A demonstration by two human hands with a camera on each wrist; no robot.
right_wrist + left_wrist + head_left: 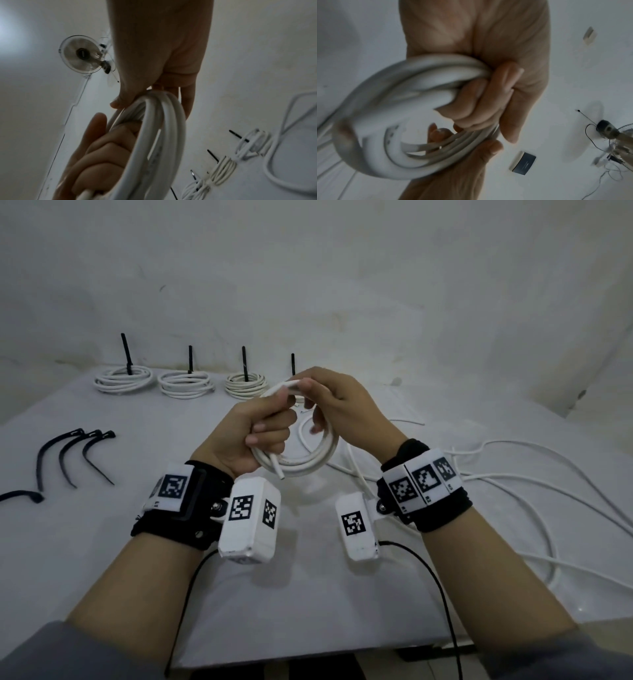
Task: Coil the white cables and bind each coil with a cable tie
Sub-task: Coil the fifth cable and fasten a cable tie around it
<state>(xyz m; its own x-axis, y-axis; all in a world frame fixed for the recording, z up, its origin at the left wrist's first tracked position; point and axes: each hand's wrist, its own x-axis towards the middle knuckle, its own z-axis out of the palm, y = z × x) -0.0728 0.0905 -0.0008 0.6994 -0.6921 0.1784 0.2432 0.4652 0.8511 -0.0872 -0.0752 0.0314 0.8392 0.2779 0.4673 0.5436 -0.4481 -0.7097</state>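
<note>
Both hands are up over the table (308,594) working one coil (301,460), held in the air btwn them, not resting on anything. Left hand (253,433) is clenched tight around one side of the coil, all fingers wrapped over the bundled loops w/ the thumb pressed on top; the left wrist view shows the loops squeezed into the palm. A cut cable end (276,470) pokes out of the coil at the bottom, just above the left wrist.

Right hand (339,405) is at the top/far side of the coil. Thumb and forefinger pinch the other cable end (286,386) right next to the left thumb, and the remaining fingers curl down through the loops. In the right wrist view the loops hang over those fingers, so it's gripping, not loose.

Rest of the table: three finished coils (186,385) in a row along the back edge near the wall, each w/ a black tie sticking straight up; a fourth tie (293,364) stands just behind the hands, its coil mostly hidden by them. Spare black cable ties (73,455) lie on the left side, well apart from the hands. Loose white cables (534,481) sprawl on the right side, uncoiled.
</note>
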